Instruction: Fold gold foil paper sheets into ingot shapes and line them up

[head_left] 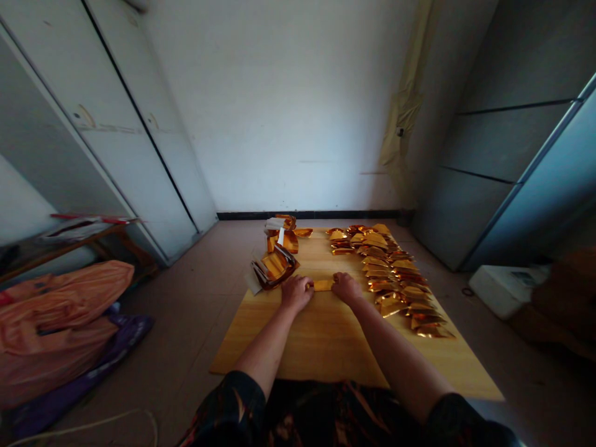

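A narrow folded strip of gold foil paper [323,285] lies across the wooden board, stretched between my two hands. My left hand [297,294] is closed on its left end, with the fingers curled. At the other end my right hand [347,288] pinches the strip. Just beyond my left hand rests a loose stack of gold foil sheets [278,264], bent upward at its sides. To the right of my right hand, folded gold paper pieces [376,270] stand in several overlapping rows.
The wooden board [326,347] spans the space before me. More foil sheets [282,233] sit at its far left edge. A grey cabinet [139,124] stands left, a fridge-like unit [503,124] right. Orange bags [60,310] lie on the floor at left, a white box [498,288] at right.
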Motion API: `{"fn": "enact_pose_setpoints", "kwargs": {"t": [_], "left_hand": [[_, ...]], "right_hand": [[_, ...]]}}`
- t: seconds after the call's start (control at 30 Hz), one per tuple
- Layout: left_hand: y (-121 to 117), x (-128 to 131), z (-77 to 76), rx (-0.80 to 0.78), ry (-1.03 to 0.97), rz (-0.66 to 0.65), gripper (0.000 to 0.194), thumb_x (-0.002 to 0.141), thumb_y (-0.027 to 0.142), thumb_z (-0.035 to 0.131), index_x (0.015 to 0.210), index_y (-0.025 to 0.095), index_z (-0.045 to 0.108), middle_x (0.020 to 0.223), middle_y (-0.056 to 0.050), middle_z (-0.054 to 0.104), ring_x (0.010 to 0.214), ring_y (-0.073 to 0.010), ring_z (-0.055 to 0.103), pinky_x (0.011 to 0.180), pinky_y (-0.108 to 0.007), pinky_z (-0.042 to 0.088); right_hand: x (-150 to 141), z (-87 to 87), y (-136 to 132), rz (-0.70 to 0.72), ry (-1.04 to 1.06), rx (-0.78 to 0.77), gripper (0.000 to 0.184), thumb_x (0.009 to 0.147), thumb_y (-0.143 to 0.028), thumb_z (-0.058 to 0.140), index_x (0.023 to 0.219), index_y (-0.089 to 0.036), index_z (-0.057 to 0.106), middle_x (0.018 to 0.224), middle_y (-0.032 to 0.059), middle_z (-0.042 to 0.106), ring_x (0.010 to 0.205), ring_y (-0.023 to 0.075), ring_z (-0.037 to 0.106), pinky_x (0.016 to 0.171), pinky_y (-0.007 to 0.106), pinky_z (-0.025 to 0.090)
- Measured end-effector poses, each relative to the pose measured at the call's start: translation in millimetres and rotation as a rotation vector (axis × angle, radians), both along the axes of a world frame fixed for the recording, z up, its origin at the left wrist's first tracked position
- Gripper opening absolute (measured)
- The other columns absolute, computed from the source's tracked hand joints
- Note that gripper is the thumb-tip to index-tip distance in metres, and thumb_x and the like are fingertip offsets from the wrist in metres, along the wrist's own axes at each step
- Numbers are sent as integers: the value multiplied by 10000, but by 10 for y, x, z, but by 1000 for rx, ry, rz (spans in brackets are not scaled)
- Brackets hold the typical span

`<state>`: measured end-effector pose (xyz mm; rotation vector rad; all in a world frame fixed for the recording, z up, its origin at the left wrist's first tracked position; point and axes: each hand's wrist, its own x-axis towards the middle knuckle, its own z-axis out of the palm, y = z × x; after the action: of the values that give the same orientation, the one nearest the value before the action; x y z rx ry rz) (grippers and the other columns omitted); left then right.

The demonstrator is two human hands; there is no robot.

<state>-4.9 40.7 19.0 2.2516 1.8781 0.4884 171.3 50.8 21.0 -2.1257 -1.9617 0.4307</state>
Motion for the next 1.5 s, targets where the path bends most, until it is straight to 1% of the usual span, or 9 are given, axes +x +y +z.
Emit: {"fn": "enact_pose_setpoints", "kwargs": {"t": [0.13, 0.33, 0.57, 0.73, 0.9, 1.1, 1.23, 1.37, 1.5], "left_hand": [[-18, 20, -14, 23, 6, 2, 167, 801, 273, 574, 945, 248, 655, 973, -22, 655, 975, -185, 559, 839, -300, 381], [12, -2, -128, 112, -41, -20, 399, 760, 253, 629, 1155, 250, 576, 1152, -49, 578, 1097, -216, 488, 928, -333, 368], [-28, -1, -76, 221, -109, -111, 204, 737, 128, 598, 918, 220, 620, 977, -42, 599, 1006, -198, 506, 881, -312, 395], [-55, 4, -59, 187, -68, -194, 152, 754, 88, 539, 733, 212, 625, 846, -46, 620, 914, -194, 524, 822, -314, 392], [-64, 8, -69, 141, -82, -219, 165, 739, 88, 544, 766, 216, 646, 831, -36, 663, 911, -196, 544, 809, -319, 390], [-83, -35, -73, 125, -79, -255, 110, 754, 168, 586, 776, 223, 679, 996, -26, 697, 967, -195, 569, 847, -331, 409], [-57, -85, -124, 113, -103, -272, 160, 813, 210, 550, 787, 233, 706, 1020, -23, 697, 973, -175, 579, 888, -319, 422], [-16, -91, -159, 138, -114, -267, 194, 836, 206, 526, 806, 224, 717, 982, -35, 696, 959, -164, 582, 901, -296, 426], [19, -76, -150, 145, -107, -281, 193, 840, 182, 522, 818, 216, 710, 956, -29, 699, 949, -160, 585, 887, -273, 433]], "right_hand": [[-15, 18, -19, 22, -7, 12, 348, 753, -253, 548, 1085, -227, 647, 1101, 88, 639, 957, 213, 606, 727, 266, 419], [-4, 14, -52, -15, 72, 66, 313, 714, -221, 600, 1024, -215, 642, 1014, 59, 643, 864, 176, 603, 683, 238, 399], [-28, -7, -129, -24, 157, 245, 154, 731, -177, 577, 862, -191, 658, 940, 44, 605, 754, 135, 553, 641, 210, 378], [46, -49, -168, 85, 147, 276, 205, 738, -92, 508, 779, -190, 683, 889, 43, 608, 803, 137, 544, 710, 195, 394], [182, -28, -233, 217, 130, 252, 211, 769, -127, 532, 848, -208, 710, 927, 49, 619, 881, 153, 550, 779, 209, 401], [312, -50, -179, 319, 115, 221, 176, 799, -210, 579, 894, -238, 724, 1020, 38, 619, 962, 164, 544, 839, 242, 399], [359, -90, -138, 421, 138, 253, 157, 826, -235, 579, 886, -253, 722, 1066, 24, 620, 982, 165, 527, 871, 256, 388], [337, -80, -143, 378, 114, 280, 162, 840, -244, 562, 888, -225, 716, 1053, 51, 610, 973, 164, 527, 858, 247, 390], [305, -52, -134, 336, 100, 225, 187, 853, -226, 524, 915, -202, 699, 976, 44, 628, 932, 148, 545, 817, 219, 388]]}}
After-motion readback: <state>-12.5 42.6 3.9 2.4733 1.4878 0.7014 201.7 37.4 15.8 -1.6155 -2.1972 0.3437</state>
